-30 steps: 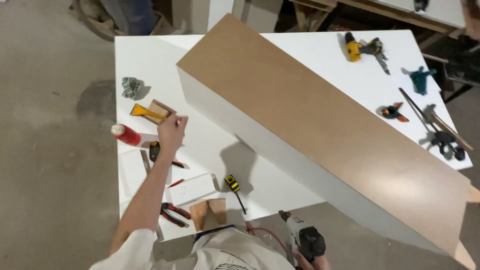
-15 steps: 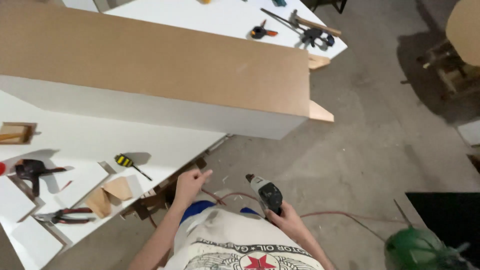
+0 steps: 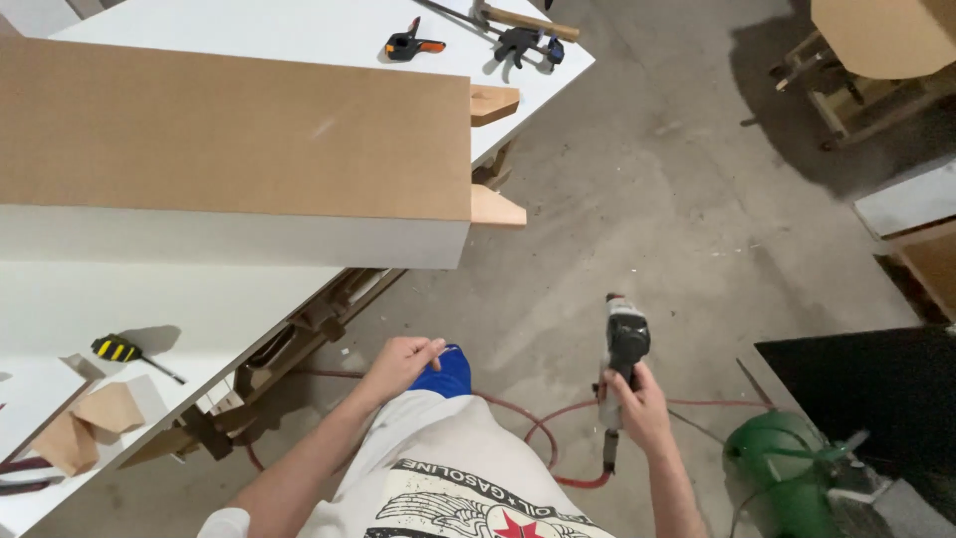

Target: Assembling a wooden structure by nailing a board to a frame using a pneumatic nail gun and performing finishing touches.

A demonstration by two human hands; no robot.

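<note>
R hand (image 3: pixel 637 403) has its grip closed round the handle of a grey-black power tool (image 3: pixel 624 344) — looks like a nailer or drill, can't tell which, nose pointing up and away from the body. Tool sits over the concrete floor (image 3: pixel 637 199), well apart from the desk (image 3: pixel 299 30). A red hose or cable (image 3: pixel 558 410) loops on the floor below the tool and runs off behind the person's legs.

L hand (image 3: pixel 398 364) is at waist level, fingers pinched together with the thumb, touching a blue bit of cloth or pocket (image 3: pixel 445 374) at the hip. Whether anything small is held in that pinch — can't tell.

On the desk, to the left: a long box-like panel (image 3: pixel 229 139) w/ brown top and white side face, overhanging the desk edge. Two small wooden blocks (image 3: pixel 493 102) stick out at its end. Behind it, at the far end of the desk, an orange-black clamp (image 3: pixel 408 46), a dark clamp (image 3: pixel 523 42) and a wood-handled hammer (image 3: pixel 528 20). Near side of the desk: a yellow-black stubby screwdriver (image 3: pixel 119 350) and folded brown cardboard pieces (image 3: pixel 90 418).

Lower right on the floor: a green tank-like machine (image 3: pixel 787 478), next to a dark flat panel (image 3: pixel 866 389).
</note>
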